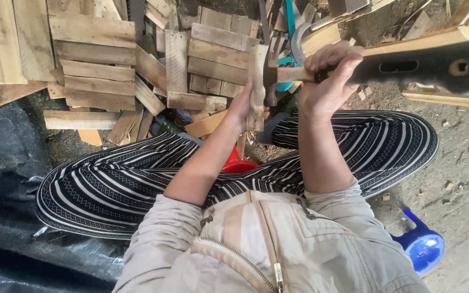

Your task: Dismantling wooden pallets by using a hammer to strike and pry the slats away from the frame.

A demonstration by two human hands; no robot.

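Hammer [276, 74] is what we hold in our right hand [327, 81]: the fingers [338, 61] are wrapped tight around its wooden handle, just behind the metal head, and the thumb side presses on the handle from above. The head points down and touches the upper part of a narrow wood strip [257, 87]. We keep this strip upright with our left hand [241, 108]. The left fingers are closed around the lower half of the strip, mostly behind it, so we see only the palm edge and the thumb base. The strip stands between both hands, above our knees, and the hammer lies across it from the right.

We sit with crossed legs in striped trousers [109, 184] and wear a beige jacket [256, 249]. A red object [237, 164] shows between the legs. In front of us lies a pile of short planks [99, 59]. A long dark beam [435, 68] passes just behind the right hand. A black sheet [6, 190] covers the ground on the left, and a blue plastic thing [423, 247] lies on the dirt at the right.
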